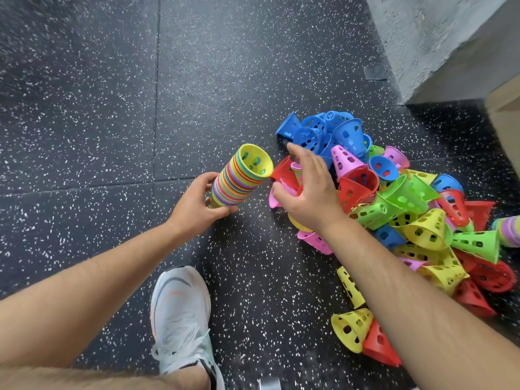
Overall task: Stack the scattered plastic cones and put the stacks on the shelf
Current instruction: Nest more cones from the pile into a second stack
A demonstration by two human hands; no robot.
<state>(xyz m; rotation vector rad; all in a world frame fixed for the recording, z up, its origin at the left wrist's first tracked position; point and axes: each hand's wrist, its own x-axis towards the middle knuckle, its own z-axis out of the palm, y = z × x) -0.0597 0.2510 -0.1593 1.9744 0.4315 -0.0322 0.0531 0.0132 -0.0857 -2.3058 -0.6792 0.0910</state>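
My left hand point(197, 205) grips the lower end of a multicoloured stack of nested cones point(242, 175), tilted with its open yellow mouth facing up and right. My right hand point(308, 190) hovers with fingers spread just over a red cone point(284, 171) and a pink cone point(277, 197) at the left edge of the pile of loose cones point(408, 209). The pile mixes blue, pink, red, green and yellow perforated cones on the floor to the right. Whether my fingers touch a cone is hidden by the hand.
Black speckled rubber floor point(112, 108) stretches to the left. My white shoe point(181, 316) stands near the bottom centre. A grey concrete block point(439, 38) and a pale wooden edge point(503, 108) rise at the top right. Another striped stack point(510, 230) pokes in at the right edge.
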